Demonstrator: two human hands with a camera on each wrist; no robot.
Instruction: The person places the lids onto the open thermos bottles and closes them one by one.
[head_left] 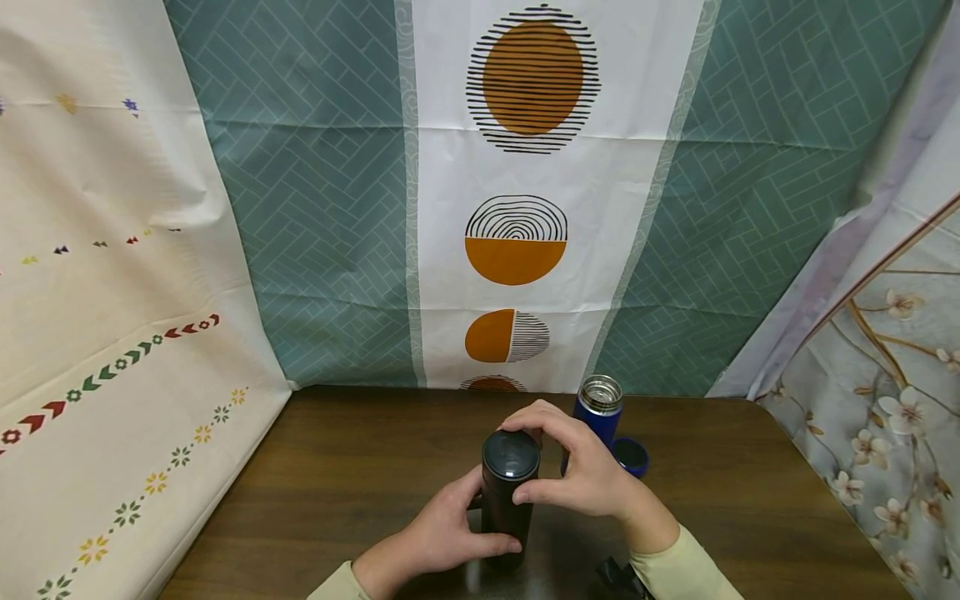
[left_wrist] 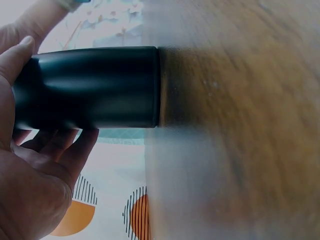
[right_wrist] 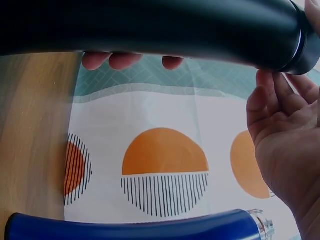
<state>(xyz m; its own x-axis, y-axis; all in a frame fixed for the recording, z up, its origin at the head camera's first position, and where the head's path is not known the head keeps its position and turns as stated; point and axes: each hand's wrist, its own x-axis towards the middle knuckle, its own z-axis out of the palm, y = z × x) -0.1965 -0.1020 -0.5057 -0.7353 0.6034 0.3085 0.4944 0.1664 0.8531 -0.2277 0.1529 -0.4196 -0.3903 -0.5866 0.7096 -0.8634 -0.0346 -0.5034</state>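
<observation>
A black thermos (head_left: pixel 507 508) with its lid (head_left: pixel 512 455) on stands upright on the wooden table. My left hand (head_left: pixel 455 527) grips its body, thumb in front and fingers around the far side. With thumb and fingers, my right hand (head_left: pixel 573 462) holds the lid at the top. In the left wrist view the base of the black thermos (left_wrist: pixel 95 87) meets the tabletop. Behind my right hand is a blue thermos (head_left: pixel 599 410), uncapped, its steel mouth showing. Its blue lid (head_left: pixel 631 457) lies beside it on the table.
The brown wooden table (head_left: pixel 360 450) ends at a patterned cloth (head_left: pixel 517 250) hanging behind it. A cream embroidered cloth (head_left: pixel 135 400) borders the left side, a floral one (head_left: pixel 885 417) the right. A small black object (head_left: pixel 618 575) sits near my right sleeve.
</observation>
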